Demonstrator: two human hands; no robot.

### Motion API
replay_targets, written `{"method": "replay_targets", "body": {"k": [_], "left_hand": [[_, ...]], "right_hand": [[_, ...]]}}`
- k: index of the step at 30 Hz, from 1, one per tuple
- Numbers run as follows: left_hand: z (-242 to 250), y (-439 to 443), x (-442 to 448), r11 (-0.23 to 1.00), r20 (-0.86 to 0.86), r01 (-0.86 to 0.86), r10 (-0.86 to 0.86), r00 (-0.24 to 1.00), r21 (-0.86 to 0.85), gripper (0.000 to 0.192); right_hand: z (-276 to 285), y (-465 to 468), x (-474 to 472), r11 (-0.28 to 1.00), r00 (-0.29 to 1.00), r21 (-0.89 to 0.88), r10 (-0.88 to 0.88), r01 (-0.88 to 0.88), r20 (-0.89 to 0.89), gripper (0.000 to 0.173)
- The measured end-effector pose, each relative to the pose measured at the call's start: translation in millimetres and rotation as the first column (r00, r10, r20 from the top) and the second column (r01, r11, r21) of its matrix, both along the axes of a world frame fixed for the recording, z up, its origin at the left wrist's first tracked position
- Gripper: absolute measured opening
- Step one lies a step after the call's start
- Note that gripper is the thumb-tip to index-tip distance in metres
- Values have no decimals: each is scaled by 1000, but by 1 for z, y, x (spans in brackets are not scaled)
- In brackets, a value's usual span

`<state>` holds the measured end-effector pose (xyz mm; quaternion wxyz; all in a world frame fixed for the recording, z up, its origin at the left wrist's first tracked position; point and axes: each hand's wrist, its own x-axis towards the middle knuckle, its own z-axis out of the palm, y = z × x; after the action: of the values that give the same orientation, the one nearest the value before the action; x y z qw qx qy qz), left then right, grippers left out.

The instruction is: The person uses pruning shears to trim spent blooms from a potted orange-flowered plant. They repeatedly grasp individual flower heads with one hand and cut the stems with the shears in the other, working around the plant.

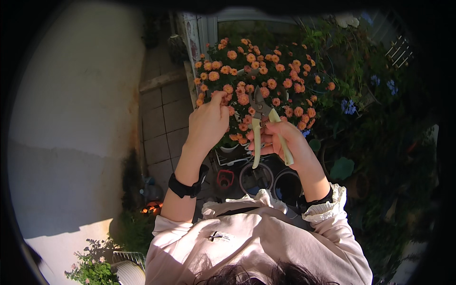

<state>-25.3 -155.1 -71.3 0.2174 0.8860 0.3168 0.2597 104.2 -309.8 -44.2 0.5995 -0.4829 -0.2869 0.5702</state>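
My right hand (290, 137) holds a pair of bypass pruning shears (263, 113) with cream handles. Their dark blades are parted and point away from me, over a potted bush of orange chrysanthemum-like flowers (271, 84). A coil spring shows between the handles. At the bush's near left side, my left hand (210, 119) reaches in among the blooms with its fingers bent. Its fingertips are partly hidden, so whether they grip a flower or stem is not visible. Below the flowers, part of a white pot (229, 149) shows.
A pale wall (78, 107) rises on the left beside a tiled walkway (158, 121). Round dark containers (255, 179) and a small red basket-like object (225, 179) stand close before me. Green plants with blue flowers (348, 107) crowd the right.
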Motion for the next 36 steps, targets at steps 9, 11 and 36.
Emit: {"method": "replay_targets", "body": {"k": [9,11,36], "left_hand": [[-12,-4,-1,991,94,30,-18,995,-131,19],[-16,-3,-5,984,97,29,-12,995,-176,19],[-19,0,-9,977,247,108,-61,967,-182,24]], "right_hand": [[3,13,-9,962,987,-235,153,-138,50,29],[1,19,-11,948,987,-292,151,-129,52,29],[6,26,3,984,999,-175,-30,28,-12,42]]}}
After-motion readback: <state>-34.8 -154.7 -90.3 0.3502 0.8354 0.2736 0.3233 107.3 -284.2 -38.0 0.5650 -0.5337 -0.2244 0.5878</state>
